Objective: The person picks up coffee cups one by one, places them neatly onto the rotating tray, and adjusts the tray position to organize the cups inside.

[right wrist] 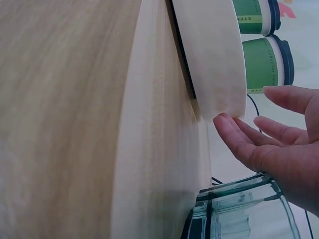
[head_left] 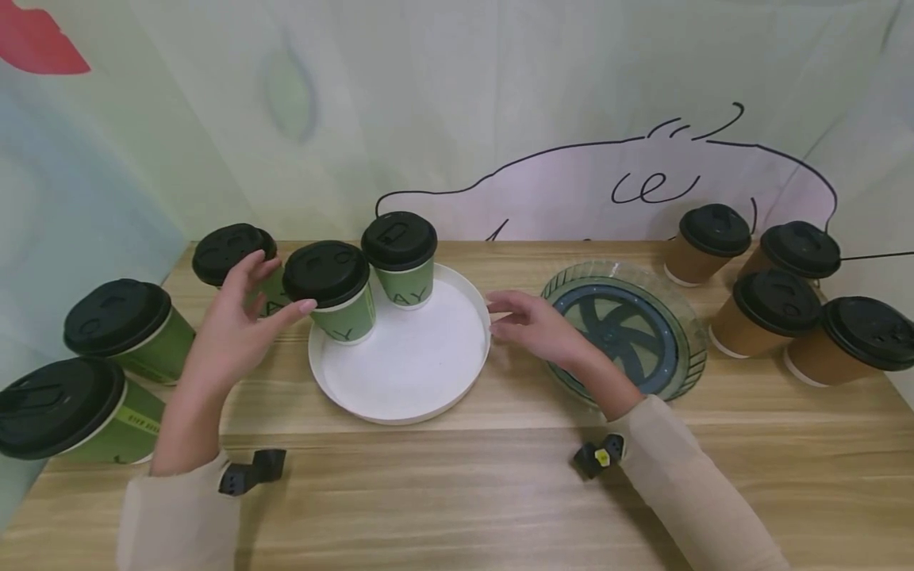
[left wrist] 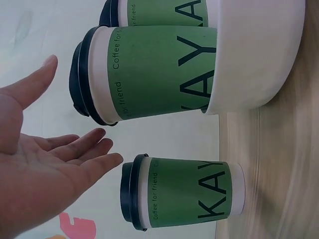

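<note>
A round white tray carries two green paper cups with black lids: a nearer cup and a farther cup. Beside the nearer one is my left hand, thumb and fingers spread apart. In the left wrist view a gap shows between that hand and the lid of the tray's cup. Another green cup stands on the table, partly behind the left fingers. My right hand has its fingertips right at the tray's right rim, fingers slightly bent and gripping nothing.
Two more green cups, one farther and one nearer, stand at the left. A clear ribbed glass plate lies under the right forearm. Several brown cups with black lids are grouped at the right. A printed curtain hangs behind the table.
</note>
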`<action>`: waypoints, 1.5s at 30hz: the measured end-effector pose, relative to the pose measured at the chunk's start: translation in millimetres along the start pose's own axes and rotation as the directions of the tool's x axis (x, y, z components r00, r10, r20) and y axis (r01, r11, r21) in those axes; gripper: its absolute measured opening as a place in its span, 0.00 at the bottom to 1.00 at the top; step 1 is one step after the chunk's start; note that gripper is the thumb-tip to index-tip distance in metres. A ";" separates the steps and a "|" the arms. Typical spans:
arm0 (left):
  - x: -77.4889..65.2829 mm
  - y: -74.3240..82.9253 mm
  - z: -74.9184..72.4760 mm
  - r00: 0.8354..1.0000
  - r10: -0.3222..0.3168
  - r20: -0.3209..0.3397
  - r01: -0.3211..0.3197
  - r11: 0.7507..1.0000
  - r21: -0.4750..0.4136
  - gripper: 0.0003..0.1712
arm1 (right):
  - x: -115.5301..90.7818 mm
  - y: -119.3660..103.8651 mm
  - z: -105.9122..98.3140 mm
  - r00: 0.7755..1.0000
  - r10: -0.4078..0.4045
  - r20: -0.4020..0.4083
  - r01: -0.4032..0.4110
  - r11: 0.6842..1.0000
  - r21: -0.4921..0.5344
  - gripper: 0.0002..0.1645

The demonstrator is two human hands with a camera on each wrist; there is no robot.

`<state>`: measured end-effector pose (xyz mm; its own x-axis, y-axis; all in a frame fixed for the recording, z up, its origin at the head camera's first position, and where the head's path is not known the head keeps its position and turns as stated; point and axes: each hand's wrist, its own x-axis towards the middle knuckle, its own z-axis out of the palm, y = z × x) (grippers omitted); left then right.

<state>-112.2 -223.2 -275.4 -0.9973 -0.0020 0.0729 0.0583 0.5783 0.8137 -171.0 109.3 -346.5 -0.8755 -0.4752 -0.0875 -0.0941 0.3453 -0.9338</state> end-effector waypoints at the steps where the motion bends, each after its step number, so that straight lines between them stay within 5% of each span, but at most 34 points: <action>1: -0.7 -0.8 0.1 1.000 0.000 -0.001 0.000 1.000 0.001 0.52 | -0.1 -0.1 0.0 1.000 0.002 -0.006 -0.002 1.000 -0.008 0.28; 45: -20.2 -22.3 -7.4 0.999 -0.023 -0.027 0.024 0.999 0.040 0.48 | 0.9 1.2 -0.3 1.000 0.010 -0.016 -0.010 0.999 -0.041 0.27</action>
<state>-93.0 -242.1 -290.7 -0.9969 -0.0371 0.0692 0.0322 0.6101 0.7917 -172.1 109.6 -347.6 -0.8840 -0.4586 -0.0908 -0.1045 0.3833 -0.9177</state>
